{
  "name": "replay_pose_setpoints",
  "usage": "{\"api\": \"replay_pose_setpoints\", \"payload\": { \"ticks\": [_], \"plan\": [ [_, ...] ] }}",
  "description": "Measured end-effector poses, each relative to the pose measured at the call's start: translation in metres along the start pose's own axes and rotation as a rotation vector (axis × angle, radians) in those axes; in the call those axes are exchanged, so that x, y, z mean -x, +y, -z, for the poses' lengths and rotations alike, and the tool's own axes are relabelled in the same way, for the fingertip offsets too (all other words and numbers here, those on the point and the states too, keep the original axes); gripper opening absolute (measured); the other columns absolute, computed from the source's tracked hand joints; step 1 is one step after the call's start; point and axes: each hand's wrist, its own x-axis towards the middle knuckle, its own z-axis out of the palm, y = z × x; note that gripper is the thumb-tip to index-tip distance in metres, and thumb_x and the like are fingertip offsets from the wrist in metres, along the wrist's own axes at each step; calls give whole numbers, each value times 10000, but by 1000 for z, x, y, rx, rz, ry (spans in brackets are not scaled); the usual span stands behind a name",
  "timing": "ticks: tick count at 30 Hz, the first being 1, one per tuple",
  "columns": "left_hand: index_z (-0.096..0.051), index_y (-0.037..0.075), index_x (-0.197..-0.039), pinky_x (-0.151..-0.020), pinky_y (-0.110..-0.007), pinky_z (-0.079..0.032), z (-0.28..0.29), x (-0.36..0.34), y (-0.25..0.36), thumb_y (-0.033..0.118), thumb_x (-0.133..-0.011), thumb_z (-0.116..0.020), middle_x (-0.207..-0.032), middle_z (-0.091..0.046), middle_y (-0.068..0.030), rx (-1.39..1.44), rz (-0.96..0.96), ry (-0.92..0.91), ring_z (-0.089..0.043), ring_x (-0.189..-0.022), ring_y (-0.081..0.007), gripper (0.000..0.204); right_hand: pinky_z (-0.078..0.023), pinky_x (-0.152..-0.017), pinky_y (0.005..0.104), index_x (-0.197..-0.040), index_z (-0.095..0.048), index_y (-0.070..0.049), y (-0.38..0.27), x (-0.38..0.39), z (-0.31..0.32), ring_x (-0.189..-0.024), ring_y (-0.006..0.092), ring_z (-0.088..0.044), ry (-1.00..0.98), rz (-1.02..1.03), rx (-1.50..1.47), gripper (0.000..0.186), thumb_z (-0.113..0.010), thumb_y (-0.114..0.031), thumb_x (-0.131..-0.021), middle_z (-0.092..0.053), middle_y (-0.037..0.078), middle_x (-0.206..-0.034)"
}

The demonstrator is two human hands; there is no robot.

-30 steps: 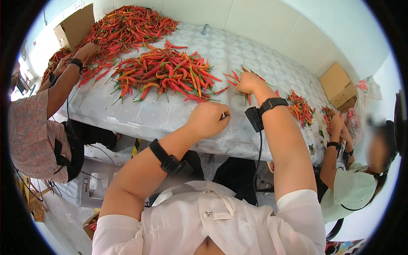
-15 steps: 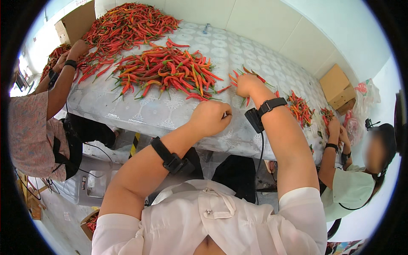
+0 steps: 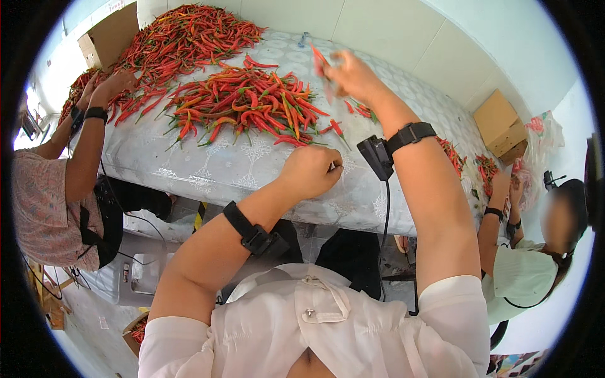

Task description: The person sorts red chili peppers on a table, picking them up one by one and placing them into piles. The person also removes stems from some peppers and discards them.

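A heap of red chili peppers [image 3: 252, 104] with green stems lies on the patterned tablecloth ahead of my hands. My left hand [image 3: 310, 169] rests curled at the table's near side, just below the heap's right end; what its fingers hold, if anything, is hidden. Farther out, my right hand [image 3: 354, 77] is raised over the table, partly smeared by motion, with blurred red chilies [image 3: 319, 61] at its fingertips. A few loose chilies [image 3: 361, 110] lie beneath that wrist. One single chili [image 3: 339, 131] with a pale stem sits between my hands.
A larger chili pile [image 3: 189, 38] stands at far left by a cardboard box [image 3: 112, 36], where a co-worker's hands [image 3: 104, 88] work. At right, another person's hands [image 3: 507, 186] are near a small chili pile [image 3: 485, 171], a carton [image 3: 499, 126] and a plastic bag [image 3: 542, 142].
My right hand has lifted from the loose chilies and swung away and to the left, with blurred chilies at its fingers. My left hand has hardly moved.
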Motion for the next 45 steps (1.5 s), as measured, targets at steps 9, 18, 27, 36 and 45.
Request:
{"api": "replay_pose_setpoints", "payload": {
  "ticks": [9, 18, 27, 36, 45],
  "plan": [
    [-662, 42, -811, -636, -396, -501, -3, -1, -2, 154, -770, -653, -747, -648, -126, 21, -21, 5, -642, -706, -293, 120, -534, -771, 341, -1292, -490, -6, 51, 23, 21, -870, 232, -676, 259, -24, 63, 539, -642, -215, -820, -651, 178, -1117],
    [-654, 50, -804, -630, -412, -491, -1, -2, 1, 161, -771, -650, -729, -643, -117, -10, -36, -31, -630, -692, -298, 116, -453, -975, 394, -1338, -495, -31, 143, 44, 58, -1188, 321, -552, 4, -318, 556, 662, -698, -282, -760, -573, 196, -1285],
    [-658, 62, -813, -629, -415, -493, 2, -2, 4, 165, -769, -654, -714, -644, -113, 5, -22, -55, -632, -684, -299, 112, -448, -997, 372, -1384, -483, -140, 172, 28, 37, -1181, 320, -558, 22, -207, 532, 749, -726, -229, -681, -583, 195, -1267],
    [-663, 67, -813, -627, -422, -493, 1, -4, 3, 164, -762, -657, -710, -648, -111, 13, -12, -57, -636, -683, -301, 110, -503, -830, 384, -1093, -669, -99, 165, 3, 35, -984, 308, -640, -171, -233, 563, 395, -686, -119, -699, -680, 141, -1032],
    [-661, 68, -799, -615, -416, -495, 0, -2, 2, 160, -755, -656, -706, -644, -112, 1, -41, -14, -635, -677, -302, 102, -498, -718, 363, -963, -694, -59, 136, 21, 32, -826, 273, -652, -146, -294, 473, 250, -681, -90, -715, -692, 152, -896]
  ]
}}
